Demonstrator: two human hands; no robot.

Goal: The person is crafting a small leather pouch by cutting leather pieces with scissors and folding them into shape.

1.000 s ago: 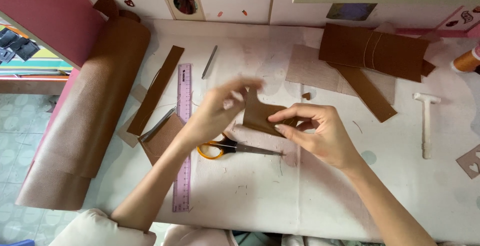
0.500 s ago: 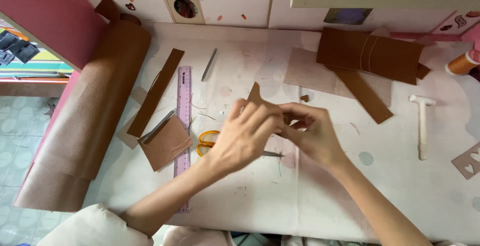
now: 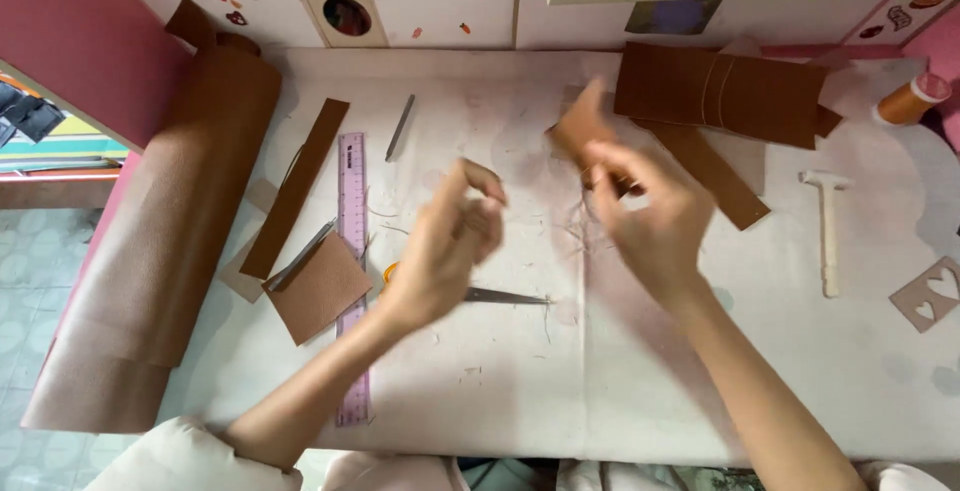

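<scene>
Head view | right hand (image 3: 655, 221) pinches small brown leather piece (image 3: 580, 126) | left hand (image 3: 450, 246) loosely curled, empty, above scissors (image 3: 500, 297) | step: handling the piece; next likely needs steady two-handed grip.

We see a home craft corner, leather roll (image 3: 165, 221) on our counter (image 3: 560, 391), ruler (image 3: 352, 251), scissors (image 3: 490, 296), small hammer (image 3: 828, 226), stickers on wall

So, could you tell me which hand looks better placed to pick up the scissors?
Left, probably: the left hand hovers empty right over the scissors, while the right hand holds the small brown piece.
</scene>
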